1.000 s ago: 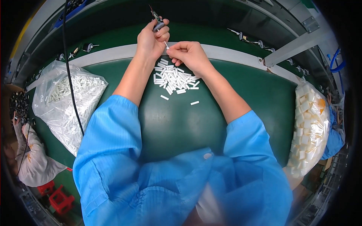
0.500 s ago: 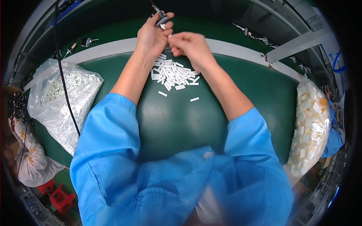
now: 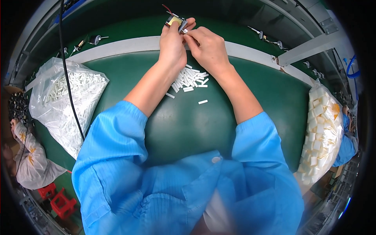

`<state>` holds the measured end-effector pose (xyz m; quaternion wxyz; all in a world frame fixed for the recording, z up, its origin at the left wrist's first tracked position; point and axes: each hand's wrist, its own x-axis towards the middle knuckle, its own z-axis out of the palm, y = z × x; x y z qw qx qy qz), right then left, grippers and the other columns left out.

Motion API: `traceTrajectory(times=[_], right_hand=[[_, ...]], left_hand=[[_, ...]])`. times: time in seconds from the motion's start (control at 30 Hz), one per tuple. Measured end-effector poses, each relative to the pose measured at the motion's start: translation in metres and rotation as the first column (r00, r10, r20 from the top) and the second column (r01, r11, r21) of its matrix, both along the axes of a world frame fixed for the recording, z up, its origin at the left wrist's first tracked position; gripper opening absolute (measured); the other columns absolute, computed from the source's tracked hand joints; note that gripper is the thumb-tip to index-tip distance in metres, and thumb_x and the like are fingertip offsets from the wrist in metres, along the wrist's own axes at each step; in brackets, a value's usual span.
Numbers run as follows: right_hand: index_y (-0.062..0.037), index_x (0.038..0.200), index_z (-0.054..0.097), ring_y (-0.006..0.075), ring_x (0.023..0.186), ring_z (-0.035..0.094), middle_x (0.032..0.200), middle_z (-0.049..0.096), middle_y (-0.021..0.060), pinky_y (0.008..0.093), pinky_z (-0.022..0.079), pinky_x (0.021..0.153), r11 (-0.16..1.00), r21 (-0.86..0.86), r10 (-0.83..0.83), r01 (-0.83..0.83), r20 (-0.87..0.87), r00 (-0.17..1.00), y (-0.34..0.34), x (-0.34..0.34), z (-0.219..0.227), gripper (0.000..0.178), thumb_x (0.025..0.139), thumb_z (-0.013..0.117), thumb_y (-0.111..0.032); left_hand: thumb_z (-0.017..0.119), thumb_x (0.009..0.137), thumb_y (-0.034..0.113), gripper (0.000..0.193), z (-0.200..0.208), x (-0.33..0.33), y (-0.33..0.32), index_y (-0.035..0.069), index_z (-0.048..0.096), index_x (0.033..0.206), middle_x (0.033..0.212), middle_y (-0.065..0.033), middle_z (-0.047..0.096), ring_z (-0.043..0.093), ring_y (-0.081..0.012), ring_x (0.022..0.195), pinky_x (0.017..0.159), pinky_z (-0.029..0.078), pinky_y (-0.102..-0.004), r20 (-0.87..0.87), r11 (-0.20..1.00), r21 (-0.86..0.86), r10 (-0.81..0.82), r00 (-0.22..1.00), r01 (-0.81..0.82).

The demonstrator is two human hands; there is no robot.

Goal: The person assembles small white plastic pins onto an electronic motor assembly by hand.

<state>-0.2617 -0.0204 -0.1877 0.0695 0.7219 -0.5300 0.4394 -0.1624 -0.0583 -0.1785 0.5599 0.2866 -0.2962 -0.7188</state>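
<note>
1. Motor point(image 3: 175, 18) is raised near the far edge of the worktop point(image 3: 188, 133), enclosed by the left hand point(image 3: 173, 46).
2. Fingertips of the right hand point(image 3: 209, 47) pinch a white tube point(image 3: 185, 31) beside it.
3. A slack or skewed pinch could drop the tube.

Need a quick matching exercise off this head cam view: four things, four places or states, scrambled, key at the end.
Things
1. Left hand
2. Loose white pieces
3. Bag of pale blocks
4. Red stools

Places or states
A. At the far right of the picture
B. Heaped on the green work surface
C. Low in the left part of the picture
D. Gripping a small device with a red wire

Pairs: 1-D, 2-B, 3-A, 4-C
</note>
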Motion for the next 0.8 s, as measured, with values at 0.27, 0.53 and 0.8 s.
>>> traceTrajectory(times=[0.27, 0.53, 0.8], right_hand=[[-0.0010, 0.090, 0.068, 0.0238, 0.073, 0.063, 0.083, 0.064, 0.0120, 0.0336, 0.051, 0.068, 0.897, 0.412, 0.087, -0.160, 0.190, 0.978, 0.006, 0.003, 0.025, 0.016, 0.079, 0.068, -0.013], [-0.0025, 0.084, 0.069, 0.0293, 0.084, 0.060, 0.086, 0.062, 0.0093, 0.0385, 0.049, 0.075, 0.938, 0.333, 0.140, -0.098, -0.104, 0.985, 0.011, 0.029, -0.004, 0.014, 0.082, 0.063, -0.015], [-0.0005, 0.085, 0.068, 0.0298, 0.085, 0.060, 0.087, 0.062, 0.0107, 0.0396, 0.049, 0.075, 0.902, 0.431, 0.145, -0.040, -0.214, 0.966, 0.015, 0.031, 0.005, 0.012, 0.080, 0.061, -0.009]], left_hand=[[0.046, 0.093, 0.029, 0.034, 0.024, 0.016, -0.100, 0.007, 0.060, 0.115, 0.102, -0.0141, 0.067, 0.066, -0.0267, 0.092, 0.084, 0.051, -0.0398, 0.921, 0.734, -0.374, 0.363, 0.139, 0.566], [0.045, 0.093, 0.030, 0.032, -0.036, 0.007, -0.122, 0.014, 0.061, 0.116, 0.120, -0.0116, 0.057, 0.052, -0.0306, 0.115, 0.098, 0.039, -0.0491, 0.783, 0.601, -0.472, 0.622, -0.007, 0.645], [0.054, 0.088, 0.041, 0.039, 0.027, 0.150, -0.146, 0.006, 0.066, 0.103, 0.094, -0.0164, 0.068, 0.067, -0.0341, 0.087, 0.077, 0.054, -0.0444, 0.582, 0.818, -0.419, 0.575, -0.575, 0.394]])
